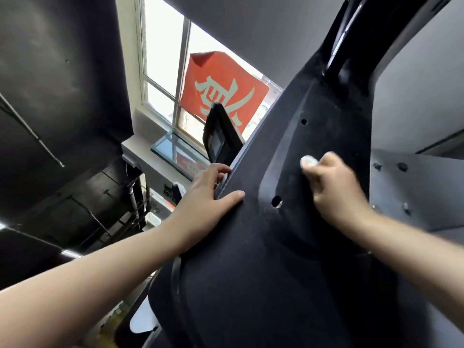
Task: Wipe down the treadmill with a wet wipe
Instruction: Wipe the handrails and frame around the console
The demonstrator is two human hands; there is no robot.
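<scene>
Clearly the wet wipe [308, 162] is bunched small inside the right hand [334, 187], whose fingers are closed around it, and only a white tip shows at the 11 o'clock side of the fist. This tip touches the dark treadmill cover [288, 247], a long moulded panel whose axis runs from 7 o'clock to 1 o'clock across the view. The unwiped length seems to continue toward 1 o'clock, past a small hole [304, 121], so the coming stroke probably follows that axis. The left hand [211, 194] holds the panel's edge at 9 o'clock from the wipe, thumb on the face and fingers curled behind the rim; it carries nothing. The right hand is blurred, so how much wipe it holds is not possible to say. The panel's lower part is cut off, and moisture on the surface cannot be made out.
</scene>
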